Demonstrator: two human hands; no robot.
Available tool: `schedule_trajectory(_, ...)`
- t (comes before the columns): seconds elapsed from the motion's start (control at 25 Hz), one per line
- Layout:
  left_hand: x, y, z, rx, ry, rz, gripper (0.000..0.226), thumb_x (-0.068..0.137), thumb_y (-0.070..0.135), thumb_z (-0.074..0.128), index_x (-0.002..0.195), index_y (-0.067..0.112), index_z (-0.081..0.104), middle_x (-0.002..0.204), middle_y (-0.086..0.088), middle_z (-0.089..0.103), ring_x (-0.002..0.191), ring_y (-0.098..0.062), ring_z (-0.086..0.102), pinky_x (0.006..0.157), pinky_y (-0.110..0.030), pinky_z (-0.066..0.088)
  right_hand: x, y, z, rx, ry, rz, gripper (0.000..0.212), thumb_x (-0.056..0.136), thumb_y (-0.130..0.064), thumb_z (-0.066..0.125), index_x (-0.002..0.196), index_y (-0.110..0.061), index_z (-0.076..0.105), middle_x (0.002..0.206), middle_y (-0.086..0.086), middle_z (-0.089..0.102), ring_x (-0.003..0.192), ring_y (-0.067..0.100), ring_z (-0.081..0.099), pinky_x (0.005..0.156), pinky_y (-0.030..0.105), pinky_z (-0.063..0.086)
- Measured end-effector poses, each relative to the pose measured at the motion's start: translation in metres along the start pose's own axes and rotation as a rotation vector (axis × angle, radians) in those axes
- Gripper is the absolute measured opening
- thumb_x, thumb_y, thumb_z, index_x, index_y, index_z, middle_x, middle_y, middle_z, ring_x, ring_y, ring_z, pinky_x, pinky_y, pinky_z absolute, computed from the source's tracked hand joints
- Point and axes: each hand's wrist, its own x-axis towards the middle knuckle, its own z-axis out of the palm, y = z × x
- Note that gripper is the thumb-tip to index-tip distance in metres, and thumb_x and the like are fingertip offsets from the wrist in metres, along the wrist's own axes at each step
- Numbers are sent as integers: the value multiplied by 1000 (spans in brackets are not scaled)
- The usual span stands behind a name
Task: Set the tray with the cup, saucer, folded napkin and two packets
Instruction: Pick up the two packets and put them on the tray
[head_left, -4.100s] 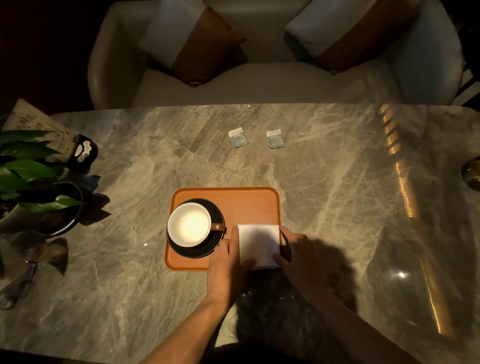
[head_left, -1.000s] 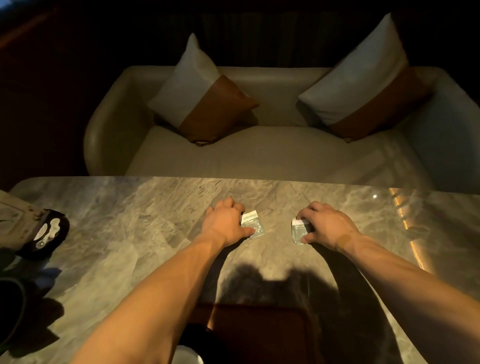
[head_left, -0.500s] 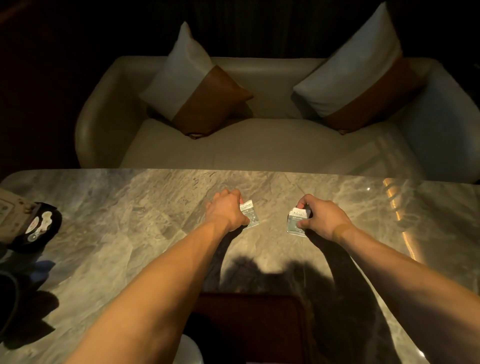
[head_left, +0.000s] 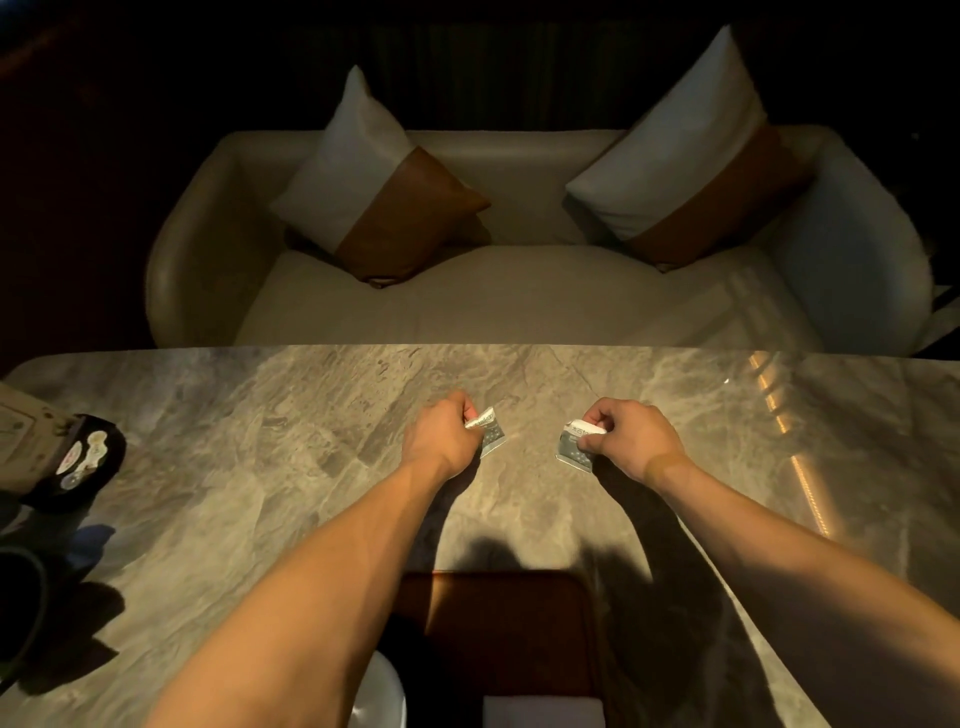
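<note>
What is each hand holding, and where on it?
Left hand pinches one packet at its white top edge; right hand pinches the other packet at its white top edge.

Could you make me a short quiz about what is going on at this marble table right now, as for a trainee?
1. True or false: the left hand and the right hand each pinch one small silvery paper packet, left and right.
2. Where is the orange rectangular tray? A) on the cream sofa B) on the grey marble table, nearer the person than the packets C) in the left hand
3. Fill in: the white folded napkin lies on the ___.

Key: 1 true; 2 B; 3 tray
</note>
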Motion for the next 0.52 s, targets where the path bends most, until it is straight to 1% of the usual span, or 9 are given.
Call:
schedule_trajectory(0.12,-15,0,2,-30,-1,24,16,88,17,61,84,28,51,90,-3,68,85,-27,62,77,-42,52,-17,1,4,13,10,-15,13,81,-31,74,85,-35,63,88,-9,68,86,16,62,74,34,50)
schedule_trajectory(0.2,-27,0,3,-44,-2,47,14,88,18,62,87,30,54,91,-3,69,87,-27,62,79,-43,53,-30,2,6,31,14,-28,11,82,-32,73,85,-36,63,88,-9,69,85,16,62,72,33,49)
schedule_trajectory(0.4,-58,0,0,-27,-27,58,13,84,22,64,80,32,56,84,2,68,84,-26,63,72,-37,52,-66,2,8,109,21,-76,11,83,-31,72,88,-35,64,87,-7,70,82,15,62,73,34,51)
schedule_trajectory(0.52,-76,-2,-1,-17,-64,64,12,83,23,66,80,31,57,89,1,70,88,-25,63,78,-37,52,-86,5,9,114,-11,-114,11,84,-31,72,94,-34,67,89,-8,70,81,13,62,72,32,51)
